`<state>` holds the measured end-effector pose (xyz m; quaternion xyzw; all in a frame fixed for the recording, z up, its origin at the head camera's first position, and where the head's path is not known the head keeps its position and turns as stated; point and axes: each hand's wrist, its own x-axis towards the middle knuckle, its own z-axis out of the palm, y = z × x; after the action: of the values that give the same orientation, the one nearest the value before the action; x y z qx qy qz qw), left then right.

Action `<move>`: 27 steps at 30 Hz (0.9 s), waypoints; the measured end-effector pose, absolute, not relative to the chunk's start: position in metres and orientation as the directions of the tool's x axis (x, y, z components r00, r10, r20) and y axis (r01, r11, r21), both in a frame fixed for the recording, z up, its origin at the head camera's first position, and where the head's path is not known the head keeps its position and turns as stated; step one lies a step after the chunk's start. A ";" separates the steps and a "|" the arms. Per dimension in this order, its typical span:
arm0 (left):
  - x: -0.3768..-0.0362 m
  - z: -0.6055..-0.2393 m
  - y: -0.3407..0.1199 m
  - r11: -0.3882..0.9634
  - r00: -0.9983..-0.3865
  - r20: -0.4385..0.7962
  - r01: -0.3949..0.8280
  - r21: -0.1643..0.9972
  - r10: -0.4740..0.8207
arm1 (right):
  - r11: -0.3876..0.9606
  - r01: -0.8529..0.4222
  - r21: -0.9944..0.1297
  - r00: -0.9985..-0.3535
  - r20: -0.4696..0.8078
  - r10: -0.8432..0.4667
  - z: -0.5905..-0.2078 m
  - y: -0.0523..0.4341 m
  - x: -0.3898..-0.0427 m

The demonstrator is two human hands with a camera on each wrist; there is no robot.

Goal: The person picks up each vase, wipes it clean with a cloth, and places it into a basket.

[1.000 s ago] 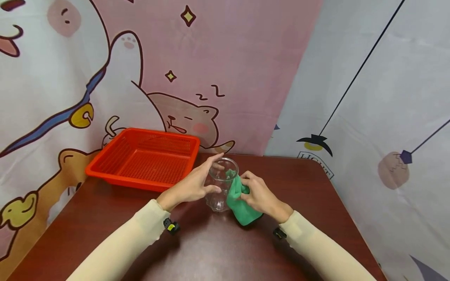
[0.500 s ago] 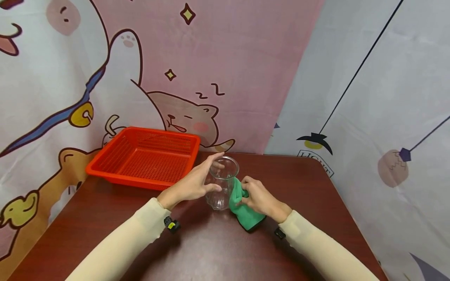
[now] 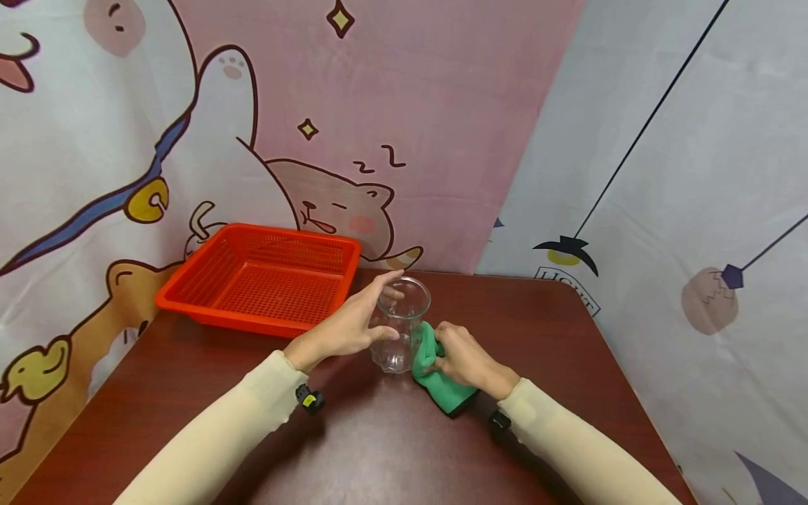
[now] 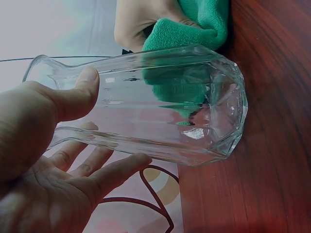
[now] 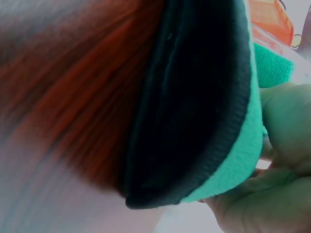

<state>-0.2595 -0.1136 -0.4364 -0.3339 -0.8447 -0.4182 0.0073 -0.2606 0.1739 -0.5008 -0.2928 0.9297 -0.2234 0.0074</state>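
Your left hand (image 3: 350,330) grips the glass jar (image 3: 399,324), upright on the bench (image 3: 379,449) beside the red basket (image 3: 261,284). Your right hand (image 3: 463,358) fingers clamp the green cloth (image 3: 442,386) against its side. Hold the jar firmly; wipe with even pressure.

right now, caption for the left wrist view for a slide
Left hand holds a clear faceted glass jar on the dark red wooden table while the right hand presses a green cloth against it.
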 end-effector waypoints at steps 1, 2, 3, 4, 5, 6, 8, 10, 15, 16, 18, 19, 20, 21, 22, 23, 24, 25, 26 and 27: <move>-0.260 -0.436 -0.113 0.426 -0.777 0.291 0.570 0.703 0.559 | 0.728 -0.535 -0.429 -0.831 0.112 -0.544 -0.500 0.174 -0.260; -0.260 -0.436 -0.113 0.424 -0.777 0.290 0.569 0.705 0.559 | 0.725 -0.532 -0.437 -0.832 0.111 -0.543 -0.500 0.175 -0.260; -0.260 -0.436 -0.113 0.424 -0.778 0.287 0.566 0.707 0.559 | 0.722 -0.528 -0.446 -0.834 0.111 -0.541 -0.500 0.175 -0.260; -0.260 -0.436 -0.112 0.423 -0.780 0.283 0.561 0.711 0.559 | 0.719 -0.527 -0.453 -0.834 0.114 -0.540 -0.500 0.175 -0.260; -0.260 -0.435 -0.112 0.421 -0.779 0.284 0.561 0.713 0.558 | 0.715 -0.527 -0.458 -0.834 0.120 -0.538 -0.500 0.176 -0.259; -0.260 -0.435 -0.111 0.421 -0.779 0.285 0.562 0.712 0.558 | 0.712 -0.525 -0.467 -0.835 0.122 -0.536 -0.500 0.176 -0.259; -0.260 -0.434 -0.111 0.418 -0.779 0.290 0.563 0.713 0.556 | 0.705 -0.523 -0.479 -0.837 0.132 -0.531 -0.500 0.177 -0.259; -0.259 -0.433 -0.111 0.423 -0.783 0.285 0.558 0.714 0.552 | 0.701 -0.514 -0.493 -0.842 0.135 -0.522 -0.500 0.178 -0.257; -0.257 -0.433 -0.111 0.439 -0.791 0.262 0.543 0.716 0.552 | 0.697 -0.506 -0.508 -0.849 0.150 -0.507 -0.501 0.179 -0.255; -0.256 -0.434 -0.111 0.436 -0.789 0.264 0.546 0.716 0.554 | 0.697 -0.507 -0.507 -0.849 0.157 -0.504 -0.501 0.179 -0.255; -0.256 -0.435 -0.111 0.425 -0.786 0.272 0.549 0.719 0.555 | 0.696 -0.512 -0.504 -0.849 0.173 -0.499 -0.501 0.180 -0.255; -0.256 -0.435 -0.111 0.422 -0.785 0.276 0.551 0.720 0.555 | 0.695 -0.516 -0.501 -0.848 0.184 -0.498 -0.501 0.180 -0.255; -0.256 -0.435 -0.111 0.418 -0.783 0.282 0.555 0.719 0.554 | 0.690 -0.522 -0.501 -0.845 0.196 -0.497 -0.501 0.180 -0.255; -0.256 -0.435 -0.111 0.416 -0.781 0.289 0.559 0.717 0.553 | 0.688 -0.525 -0.502 -0.845 0.206 -0.494 -0.501 0.180 -0.255; -0.256 -0.435 -0.111 0.415 -0.781 0.293 0.562 0.715 0.552 | 0.683 -0.526 -0.506 -0.844 0.216 -0.491 -0.500 0.180 -0.255; -0.256 -0.435 -0.111 0.416 -0.781 0.294 0.562 0.715 0.551 | 0.678 -0.527 -0.512 -0.844 0.224 -0.487 -0.499 0.180 -0.255; -0.255 -0.435 -0.112 0.420 -0.782 0.294 0.562 0.712 0.549 | 0.671 -0.527 -0.521 -0.845 0.232 -0.482 -0.498 0.180 -0.255; -0.255 -0.435 -0.112 0.424 -0.783 0.293 0.562 0.710 0.549 | 0.666 -0.527 -0.528 -0.845 0.240 -0.478 -0.496 0.180 -0.255; -0.256 -0.435 -0.112 0.427 -0.784 0.291 0.562 0.708 0.548 | 0.659 -0.526 -0.538 -0.846 0.246 -0.474 -0.494 0.179 -0.255; -0.256 -0.435 -0.112 0.431 -0.786 0.289 0.560 0.708 0.547 | 0.656 -0.523 -0.544 -0.847 0.251 -0.468 -0.492 0.179 -0.255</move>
<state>-0.2557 -0.1115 -0.4352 -0.3273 -0.8458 -0.4212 0.0077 -0.2548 0.1789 -0.4923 -0.2726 0.9088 -0.3127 -0.0443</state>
